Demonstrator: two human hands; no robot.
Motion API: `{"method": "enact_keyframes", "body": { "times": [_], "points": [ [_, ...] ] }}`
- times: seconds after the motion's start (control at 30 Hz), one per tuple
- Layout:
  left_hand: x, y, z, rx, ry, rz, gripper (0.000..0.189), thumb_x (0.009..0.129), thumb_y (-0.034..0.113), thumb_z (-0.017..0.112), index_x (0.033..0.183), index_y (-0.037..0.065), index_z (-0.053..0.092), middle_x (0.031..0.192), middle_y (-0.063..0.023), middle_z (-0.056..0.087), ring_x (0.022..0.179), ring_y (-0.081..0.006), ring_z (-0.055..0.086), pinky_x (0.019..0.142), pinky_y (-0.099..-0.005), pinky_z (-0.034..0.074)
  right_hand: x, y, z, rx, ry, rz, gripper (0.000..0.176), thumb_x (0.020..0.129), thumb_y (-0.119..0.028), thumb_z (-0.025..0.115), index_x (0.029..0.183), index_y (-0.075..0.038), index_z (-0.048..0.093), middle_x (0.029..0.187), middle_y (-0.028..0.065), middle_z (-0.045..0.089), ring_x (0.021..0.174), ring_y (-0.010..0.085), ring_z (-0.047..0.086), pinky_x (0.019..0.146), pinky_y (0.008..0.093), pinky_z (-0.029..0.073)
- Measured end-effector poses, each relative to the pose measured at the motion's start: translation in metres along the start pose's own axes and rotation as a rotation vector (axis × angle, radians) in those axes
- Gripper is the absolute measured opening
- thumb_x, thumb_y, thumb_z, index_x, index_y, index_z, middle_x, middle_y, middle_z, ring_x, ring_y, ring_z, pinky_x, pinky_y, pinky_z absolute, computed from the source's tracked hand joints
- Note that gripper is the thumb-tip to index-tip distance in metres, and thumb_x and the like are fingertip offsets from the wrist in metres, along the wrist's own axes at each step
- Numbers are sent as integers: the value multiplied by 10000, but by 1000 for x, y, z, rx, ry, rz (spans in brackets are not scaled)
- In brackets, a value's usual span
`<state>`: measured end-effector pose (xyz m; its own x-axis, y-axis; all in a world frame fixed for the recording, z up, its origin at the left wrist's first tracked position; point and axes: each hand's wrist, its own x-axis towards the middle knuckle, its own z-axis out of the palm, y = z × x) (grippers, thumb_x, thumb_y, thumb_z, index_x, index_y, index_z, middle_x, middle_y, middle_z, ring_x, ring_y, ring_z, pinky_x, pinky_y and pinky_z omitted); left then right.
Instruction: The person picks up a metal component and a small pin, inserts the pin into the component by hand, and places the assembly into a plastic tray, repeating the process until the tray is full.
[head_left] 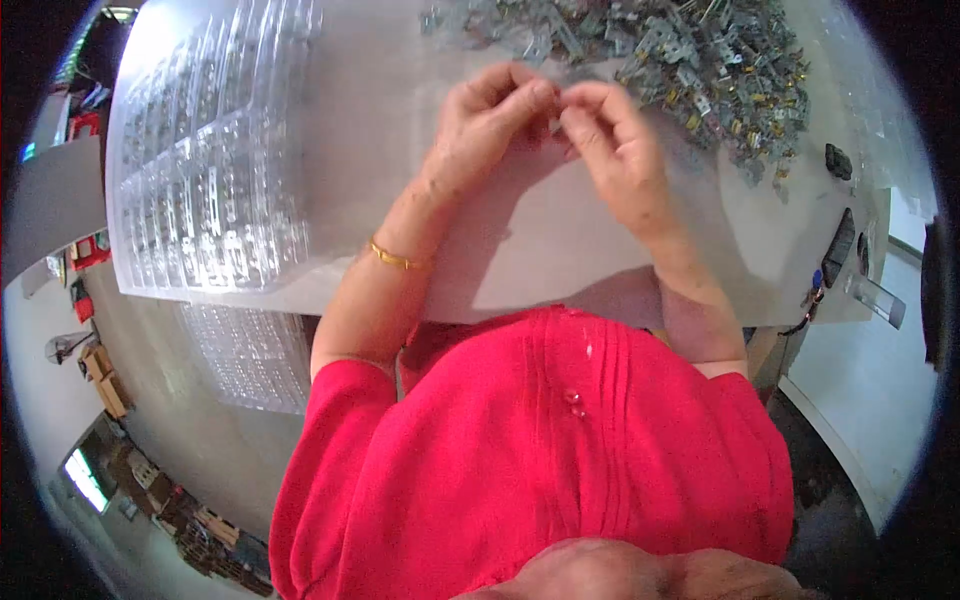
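Above the table my left hand (492,118) and my right hand (622,152) meet, fingertips close together. Thumb and fingers are pinched on both hands. Whatever sits between the fingertips is too small and too hidden to make out. Just beyond them, towards the right, lies a heaped pile of small metal parts (690,70), silver-grey with some brass-coloured pieces. A gold-coloured bracelet (392,256) circles my left wrist.
Clear plastic trays (215,160) with rows of small pockets lie stacked on the table's left. More clear trays (250,355) stand lower, beside the table. Dark objects (838,162) and a clear tube (877,300) rest near the right edge.
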<state>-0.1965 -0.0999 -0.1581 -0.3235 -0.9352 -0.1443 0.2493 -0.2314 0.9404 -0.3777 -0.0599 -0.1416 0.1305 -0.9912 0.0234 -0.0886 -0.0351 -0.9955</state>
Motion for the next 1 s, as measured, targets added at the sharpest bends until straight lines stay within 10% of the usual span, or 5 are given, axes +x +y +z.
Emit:
{"method": "enact_keyframes", "body": {
  "times": [0.57,0.7,1.0],
  "points": [
    [-6,19,11,245,265,15,131,1021,138,657,1043,11,678,896,3,652,780,-69,577,689,-243,485,-6,10,-15,-156,-58,-63,153,989,-49,631,1129,-7,586,865,87,693,712,122,621,638,305,512],
    [20,41,-5,1051,439,581,89,963,25,671,1050,11,664,915,-71,646,762,-123,609,679,-255,515,-7,11,-18,-31,-62,77,121,985,-55,604,1092,-9,568,832,67,668,710,112,621,631,296,505],
    [66,58,30,1348,346,740,294,857,136,752,1125,59,660,1120,-132,663,1065,-350,611,938,-455,478,-6,7,-20,143,-67,126,98,1008,-80,579,1081,-19,554,826,53,650,728,101,607,643,280,500]
  ]
}}
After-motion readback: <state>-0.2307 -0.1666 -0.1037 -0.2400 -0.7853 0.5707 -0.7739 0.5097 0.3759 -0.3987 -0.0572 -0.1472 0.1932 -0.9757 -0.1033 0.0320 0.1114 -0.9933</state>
